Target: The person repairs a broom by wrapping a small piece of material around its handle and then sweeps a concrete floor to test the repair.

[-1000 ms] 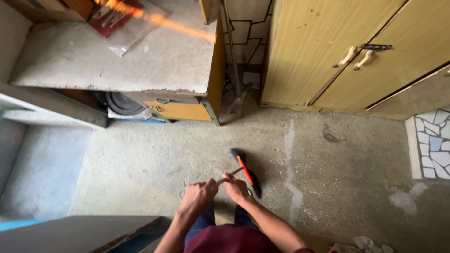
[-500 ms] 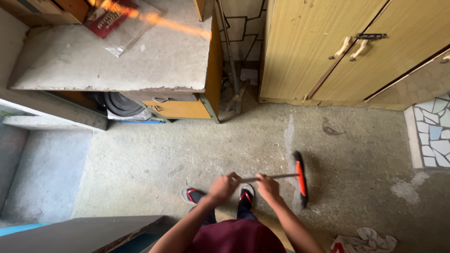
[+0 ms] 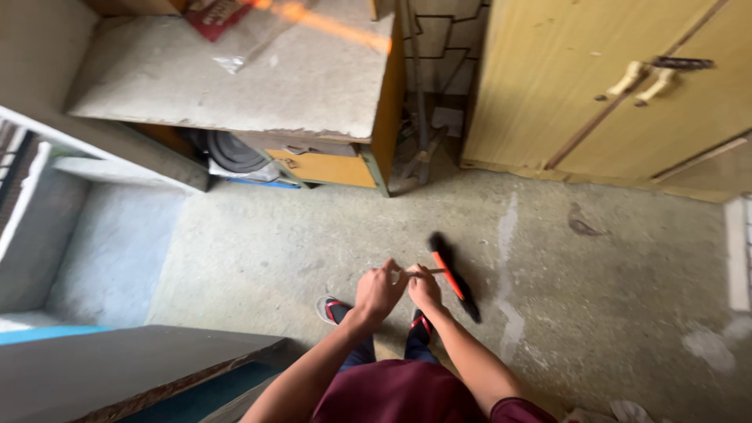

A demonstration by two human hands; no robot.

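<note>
I stand on a grey concrete floor (image 3: 595, 298) holding a broom by its thin handle. My left hand (image 3: 377, 291) and my right hand (image 3: 425, 288) are both closed around the handle, close together just in front of my body. The broom's head (image 3: 452, 276), orange with dark bristles, rests on the floor right beyond my right hand. My sandalled feet (image 3: 333, 309) show below my hands.
A worn stone-topped counter (image 3: 258, 78) with a yellow cabinet below stands ahead left. Yellow wooden doors (image 3: 619, 86) with two handles fill the upper right. Poles lean in the gap between them. A low step and a dark board lie at my left.
The broom head has swept back to the left, from well out on my right to just in front of my hands. Both hands stay on the handle.
</note>
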